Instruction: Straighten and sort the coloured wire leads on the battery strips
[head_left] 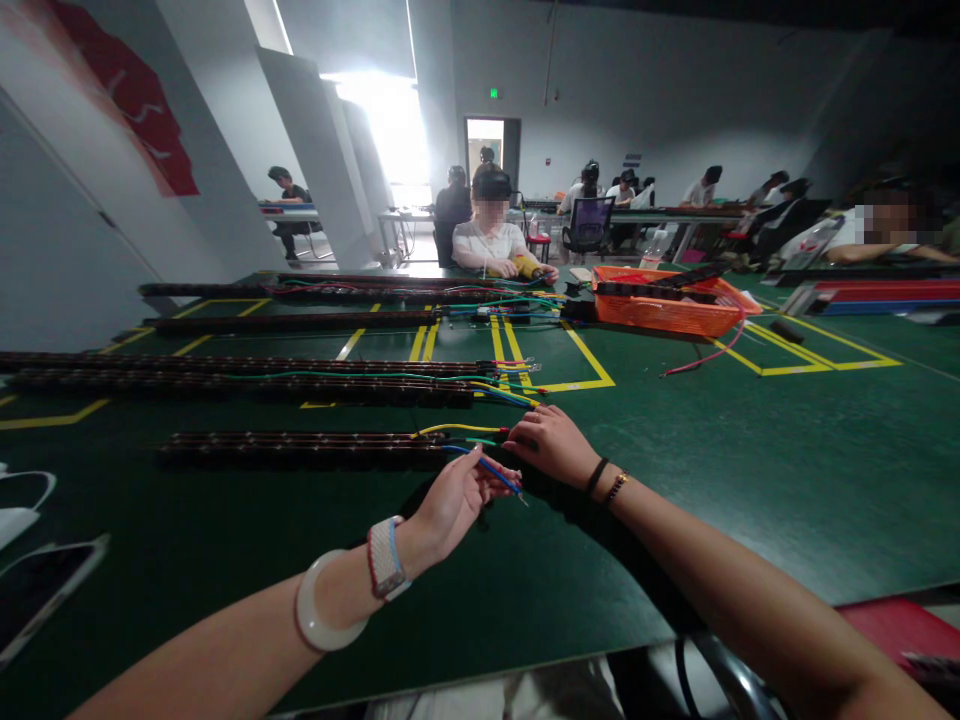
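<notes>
A blue wire with a bare metal tip lies between the thumb and fingers of my left hand. It comes out of a long black cable chain lying on the table in front of me. A yellow wire with a red end and a short green wire leave the same chain. My right hand is at the ends of these two wires, its fingers curled and pressed together. What its fingertips pinch, if anything, is hidden.
More black cable chains with coloured wires lie across the green table, which bears yellow tape outlines. An orange basket holds parts at the back right. A phone-like device lies near left. A co-worker sits opposite.
</notes>
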